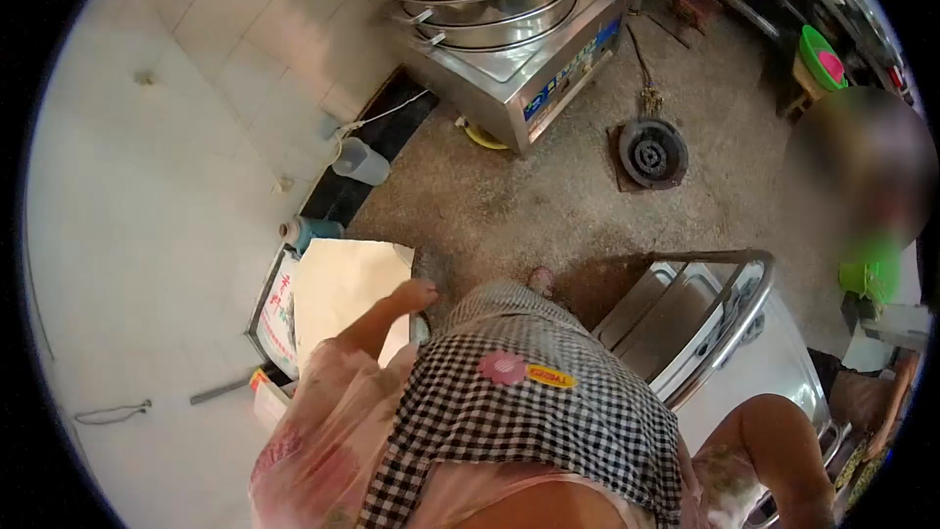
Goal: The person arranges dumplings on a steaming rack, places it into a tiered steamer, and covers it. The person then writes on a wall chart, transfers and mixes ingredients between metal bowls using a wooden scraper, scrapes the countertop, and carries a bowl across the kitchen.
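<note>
My left hand point(417, 294) hangs low in front of me, beside the right edge of a cream-coloured board or box lid point(343, 284). It looks small and slightly blurred, so I cannot make out whether its fingers are closed or hold anything. Just under it a pale object point(421, 330) shows in part, half hidden by the apron. A bare right arm point(783, 441) bends down at the lower right, and my right hand lies outside the picture. I wear a black-and-white checked apron point(548, 411) with a pink flower patch.
Stacked steel steamers point(485, 0) stand on a metal stove unit point(519, 88). On the floor sit a round burner point(651, 152) and a plastic jug point(362, 163). A metal cart point(754, 343) with trays point(666, 318) is close on my right. Someone blurred point(862, 171) is farther right.
</note>
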Motion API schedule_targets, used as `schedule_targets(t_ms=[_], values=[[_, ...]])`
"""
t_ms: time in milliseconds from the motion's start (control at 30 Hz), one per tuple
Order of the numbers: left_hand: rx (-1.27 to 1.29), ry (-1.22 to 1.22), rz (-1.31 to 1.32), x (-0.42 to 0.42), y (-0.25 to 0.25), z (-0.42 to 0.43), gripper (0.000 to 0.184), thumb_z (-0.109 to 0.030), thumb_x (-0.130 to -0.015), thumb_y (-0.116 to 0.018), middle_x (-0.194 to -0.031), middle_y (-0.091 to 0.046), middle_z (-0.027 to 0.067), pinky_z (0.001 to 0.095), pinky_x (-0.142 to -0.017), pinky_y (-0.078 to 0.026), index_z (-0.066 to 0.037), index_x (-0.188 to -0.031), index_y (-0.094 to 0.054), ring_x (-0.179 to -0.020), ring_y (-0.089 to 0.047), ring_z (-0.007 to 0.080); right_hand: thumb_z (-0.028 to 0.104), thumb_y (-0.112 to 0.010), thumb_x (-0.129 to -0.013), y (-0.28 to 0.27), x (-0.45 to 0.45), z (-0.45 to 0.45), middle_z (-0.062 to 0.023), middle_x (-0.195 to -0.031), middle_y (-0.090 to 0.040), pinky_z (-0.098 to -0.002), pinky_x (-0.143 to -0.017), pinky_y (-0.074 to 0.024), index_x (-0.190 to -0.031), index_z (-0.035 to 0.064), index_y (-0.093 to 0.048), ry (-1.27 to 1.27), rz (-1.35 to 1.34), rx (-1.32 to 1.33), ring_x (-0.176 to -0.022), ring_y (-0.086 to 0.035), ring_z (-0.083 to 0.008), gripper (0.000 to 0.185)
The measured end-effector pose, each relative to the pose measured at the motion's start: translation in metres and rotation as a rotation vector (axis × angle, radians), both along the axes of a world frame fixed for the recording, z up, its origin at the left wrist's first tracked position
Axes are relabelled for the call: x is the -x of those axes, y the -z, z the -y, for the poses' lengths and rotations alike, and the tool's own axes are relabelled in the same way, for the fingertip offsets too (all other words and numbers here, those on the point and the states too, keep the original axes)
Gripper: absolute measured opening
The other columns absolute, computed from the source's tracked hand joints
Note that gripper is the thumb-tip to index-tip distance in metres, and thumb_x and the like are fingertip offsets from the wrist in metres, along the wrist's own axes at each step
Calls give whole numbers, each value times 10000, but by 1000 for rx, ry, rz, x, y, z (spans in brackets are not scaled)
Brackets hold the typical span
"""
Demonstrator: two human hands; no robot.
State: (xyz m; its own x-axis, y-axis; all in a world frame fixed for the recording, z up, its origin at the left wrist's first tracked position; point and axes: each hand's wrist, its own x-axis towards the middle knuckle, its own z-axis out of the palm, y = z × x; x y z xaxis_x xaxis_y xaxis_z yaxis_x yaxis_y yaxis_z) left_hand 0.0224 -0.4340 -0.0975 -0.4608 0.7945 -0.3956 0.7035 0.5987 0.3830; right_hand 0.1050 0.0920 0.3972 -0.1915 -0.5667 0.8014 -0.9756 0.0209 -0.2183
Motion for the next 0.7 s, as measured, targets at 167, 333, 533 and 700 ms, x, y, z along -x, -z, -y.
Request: schedule_targets(t_ms=[167,333,533,700], values=[[129,-162,-63,91,68,7,207,-166,-832,-480,-988,-578,151,401,-744,-450,-27,-942,-587,-903,-531,330,196,-616,-742,3,45,-64,-101,-851,-632,-222,-516,-500,-974,61,-540,10,219,-47,-694,-623,-189,279],[171,-809,607,204,56,-92,295,-192,-855,-470,-1084,-573,133,358,-819,-436,-35,-1086,-565,-981,-534,285,220,-591,-786,61,100,-143,-61,-879,-550,-198,-536,-453,-1052,134,-387,513,470,391,-656,-529,-152,346],[27,-677,753,351,94,-219,371,-251,-856,-496,-1058,-585,124,356,-809,-425,-11,-1135,-549,-952,-547,263,85,-513,-848,100,266,-202,-120,-781,-567,-251,-589,-431,-827,47,-474,1339,714,645,-640,-511,-148,59],[-96,-504,542,477,85,-292,368,-233,-858,-498,-914,-613,86,320,-578,-427,-11,-1148,-543,-635,-543,172,112,-499,-882,151,309,-269,-76,-746,-586,-254,-600,-438,-801,45,-465,1499,936,627,-645,-527,-126,111]])
